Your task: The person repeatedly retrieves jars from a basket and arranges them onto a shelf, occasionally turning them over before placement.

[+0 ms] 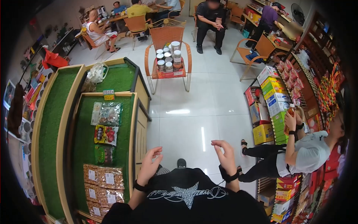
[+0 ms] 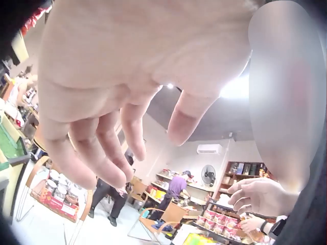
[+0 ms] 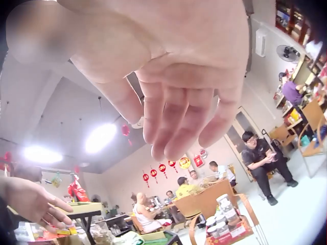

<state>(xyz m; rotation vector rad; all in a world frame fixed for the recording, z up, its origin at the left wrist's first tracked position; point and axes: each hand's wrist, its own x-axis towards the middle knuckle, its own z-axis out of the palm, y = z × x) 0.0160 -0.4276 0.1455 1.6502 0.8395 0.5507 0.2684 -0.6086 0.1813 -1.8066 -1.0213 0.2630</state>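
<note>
Brown snack bags [image 1: 106, 192] with white labels lie side by side at lower left of the head frame, on a green-lined counter [image 1: 127, 119]; closest goods to the left hand [image 1: 149, 164]. That hand is raised at lower centre, just right of the counter's edge, fingers loosely bent, grip wide and empty. Right hand [image 1: 225, 157] is up at lower centre right, well apart from the left, grip also wide, nothing in it. Both wrist views: palm across the top, relaxed fingers pointing down. Above the bags, same counter: green packet [image 1: 104, 154], red-and-yellow packet [image 1: 106, 135], clear packet [image 1: 110, 114], then a small price sign [image 1: 109, 95]. White plastic bag [image 1: 97, 71] at upper left. Upper centre: wicker chair [image 1: 166, 34] with lidded cans [image 1: 168, 59] and a red box [image 1: 171, 74] on its seat. Right side: person [image 1: 311, 151] in a light top holds a bottle [image 1: 290, 111] beside stacked cartons [image 1: 275, 100]. Person in black [image 1: 211, 20] sits near the top, right of centre.
</note>
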